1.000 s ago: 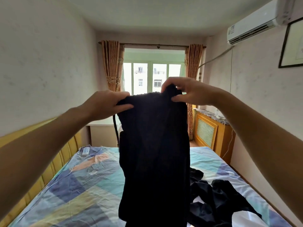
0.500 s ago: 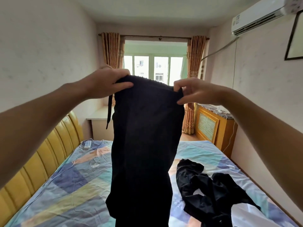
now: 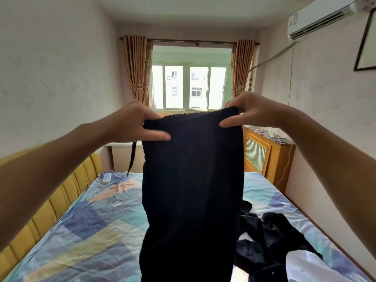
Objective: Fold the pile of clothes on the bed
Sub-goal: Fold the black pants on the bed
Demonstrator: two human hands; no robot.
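Above the bed (image 3: 81,231), a black garment (image 3: 191,190) hangs full length, held up by its top edge. Left hand (image 3: 134,123) pinches the left corner, thumb in front; right hand (image 3: 254,112) pinches the right corner likewise. A thin strap (image 3: 132,157) dangles below the left hand. Dark clothes (image 3: 270,241) lie crumpled on the bed, right of the garment, beside something white (image 3: 305,265).

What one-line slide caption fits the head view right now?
Left hand and right hand hold black trousers by the waistband above the bed, unfolded dark clothes alongside.
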